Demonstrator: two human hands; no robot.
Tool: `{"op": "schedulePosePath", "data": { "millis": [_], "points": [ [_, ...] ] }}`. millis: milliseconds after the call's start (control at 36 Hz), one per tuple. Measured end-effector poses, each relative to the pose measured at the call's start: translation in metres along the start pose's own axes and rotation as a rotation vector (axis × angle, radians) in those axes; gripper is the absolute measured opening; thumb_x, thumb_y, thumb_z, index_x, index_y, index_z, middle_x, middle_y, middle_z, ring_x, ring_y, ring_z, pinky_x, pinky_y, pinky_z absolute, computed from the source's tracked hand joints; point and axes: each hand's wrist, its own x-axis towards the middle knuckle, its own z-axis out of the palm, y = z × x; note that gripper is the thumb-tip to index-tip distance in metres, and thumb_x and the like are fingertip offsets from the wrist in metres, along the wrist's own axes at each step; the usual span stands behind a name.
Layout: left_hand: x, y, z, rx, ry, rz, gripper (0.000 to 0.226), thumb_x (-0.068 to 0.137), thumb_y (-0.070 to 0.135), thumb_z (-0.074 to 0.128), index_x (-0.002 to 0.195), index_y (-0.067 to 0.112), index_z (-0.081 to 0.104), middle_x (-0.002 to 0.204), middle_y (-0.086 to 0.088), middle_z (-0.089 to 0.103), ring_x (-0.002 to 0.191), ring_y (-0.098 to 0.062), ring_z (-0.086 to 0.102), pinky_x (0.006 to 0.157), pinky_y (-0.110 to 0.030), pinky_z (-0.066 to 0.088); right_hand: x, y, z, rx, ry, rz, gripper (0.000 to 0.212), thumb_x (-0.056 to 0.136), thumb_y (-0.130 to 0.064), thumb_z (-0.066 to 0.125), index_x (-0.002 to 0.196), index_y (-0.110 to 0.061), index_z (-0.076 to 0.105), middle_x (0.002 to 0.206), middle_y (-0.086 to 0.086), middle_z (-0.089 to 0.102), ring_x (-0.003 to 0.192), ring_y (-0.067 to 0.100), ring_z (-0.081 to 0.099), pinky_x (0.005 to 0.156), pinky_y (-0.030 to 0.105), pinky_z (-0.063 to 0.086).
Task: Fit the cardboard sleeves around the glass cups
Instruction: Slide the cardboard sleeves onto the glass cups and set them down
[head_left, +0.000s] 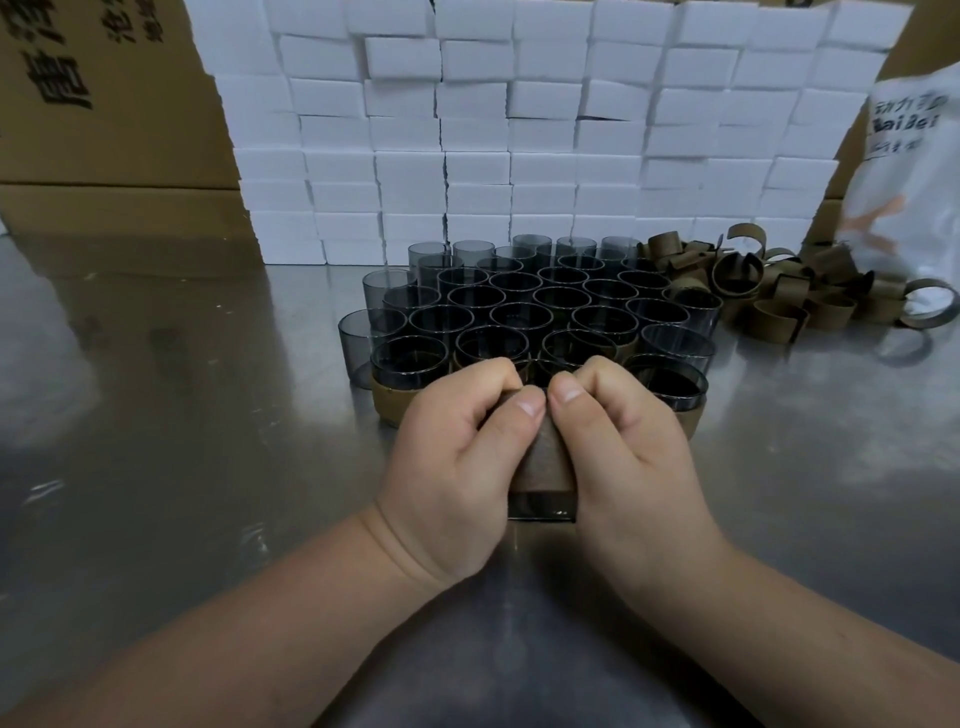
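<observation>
My left hand (457, 462) and my right hand (628, 447) grip one smoky glass cup (543, 506) from both sides, just above the steel table. A brown cardboard sleeve (545, 457) wraps the cup, and both thumbs press together on its top edge. Behind my hands stands a block of several dark glass cups (524, 306); the front ones, such as the cup at the left (400, 400), wear sleeves. Loose cardboard sleeves (779, 291) lie in a heap to the right of the cups.
A wall of stacked white boxes (519, 130) closes the back. A big brown carton (104, 104) stands at the back left, a white plastic bag (914, 182) at the right. The steel table (182, 415) spreads to the left and in front.
</observation>
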Motion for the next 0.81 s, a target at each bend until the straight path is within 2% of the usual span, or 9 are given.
{"op": "schedulePosePath", "data": {
  "millis": [167, 250, 444, 556, 611, 667, 722, 806],
  "points": [
    [-0.001, 0.000, 0.001, 0.000, -0.003, -0.005, 0.030, 0.078, 0.035, 0.042, 0.052, 0.020, 0.035, 0.050, 0.008, 0.033, 0.048, -0.004, 0.032, 0.049, -0.019, 0.029, 0.000, 0.000, 0.000, 0.015, 0.023, 0.007, 0.033, 0.081, -0.028, 0.049, 0.055, -0.012, 0.038, 0.051, -0.010, 0.039, 0.050, 0.000, 0.037, 0.050, 0.013, 0.032],
    [-0.001, -0.001, 0.001, -0.004, -0.009, 0.000, 0.030, 0.078, 0.033, 0.041, 0.052, 0.021, 0.034, 0.050, 0.008, 0.033, 0.048, -0.003, 0.032, 0.048, -0.019, 0.028, -0.001, 0.001, 0.000, 0.032, 0.029, 0.001, 0.039, 0.079, -0.036, 0.053, 0.056, -0.009, 0.037, 0.052, -0.010, 0.039, 0.051, 0.000, 0.037, 0.049, 0.014, 0.033],
    [0.000, -0.002, 0.001, 0.001, -0.009, -0.019, 0.033, 0.078, 0.034, 0.041, 0.051, 0.018, 0.033, 0.049, 0.008, 0.032, 0.048, -0.003, 0.031, 0.048, -0.018, 0.028, 0.000, 0.003, 0.002, 0.024, 0.035, 0.022, 0.034, 0.081, -0.030, 0.050, 0.051, -0.022, 0.037, 0.049, -0.012, 0.038, 0.049, 0.000, 0.035, 0.049, 0.012, 0.031],
    [0.002, -0.004, -0.002, -0.030, -0.017, -0.046, 0.037, 0.079, 0.037, 0.041, 0.052, 0.013, 0.032, 0.050, 0.006, 0.031, 0.049, -0.006, 0.032, 0.049, -0.022, 0.028, 0.008, 0.002, -0.001, 0.146, -0.018, 0.177, 0.045, 0.074, -0.053, 0.047, 0.048, -0.017, 0.041, 0.048, -0.010, 0.037, 0.049, 0.003, 0.036, 0.050, 0.020, 0.034],
    [0.002, -0.005, -0.002, -0.004, -0.048, -0.022, 0.037, 0.081, 0.036, 0.039, 0.052, 0.014, 0.031, 0.050, 0.006, 0.031, 0.048, -0.004, 0.032, 0.049, -0.019, 0.027, 0.012, 0.000, -0.006, 0.198, -0.040, 0.275, 0.052, 0.069, -0.063, 0.043, 0.042, -0.018, 0.045, 0.045, -0.006, 0.040, 0.046, 0.006, 0.040, 0.050, 0.023, 0.036],
    [0.003, -0.005, -0.001, 0.007, -0.065, -0.011, 0.035, 0.082, 0.035, 0.039, 0.053, 0.018, 0.031, 0.051, 0.008, 0.032, 0.048, -0.003, 0.032, 0.049, -0.016, 0.027, 0.012, -0.002, -0.009, 0.116, -0.040, 0.238, 0.054, 0.073, -0.062, 0.039, 0.045, -0.018, 0.054, 0.044, -0.005, 0.048, 0.046, 0.005, 0.046, 0.049, 0.021, 0.040],
    [0.001, -0.006, 0.000, 0.057, -0.069, 0.013, 0.033, 0.082, 0.035, 0.038, 0.054, 0.020, 0.032, 0.052, 0.009, 0.032, 0.049, -0.003, 0.033, 0.050, -0.016, 0.027, 0.009, -0.003, -0.008, -0.009, -0.019, 0.107, 0.052, 0.077, -0.058, 0.033, 0.058, -0.018, 0.061, 0.050, -0.006, 0.056, 0.051, 0.003, 0.052, 0.051, 0.023, 0.044],
    [-0.003, -0.007, 0.003, 0.126, -0.064, 0.052, 0.030, 0.084, 0.034, 0.037, 0.056, 0.022, 0.035, 0.054, 0.011, 0.034, 0.052, -0.003, 0.035, 0.052, -0.017, 0.028, 0.006, -0.002, -0.005, -0.115, -0.001, -0.019, 0.050, 0.082, -0.052, 0.028, 0.065, -0.013, 0.056, 0.050, -0.006, 0.051, 0.050, 0.004, 0.048, 0.048, 0.022, 0.038]
  ]
}}
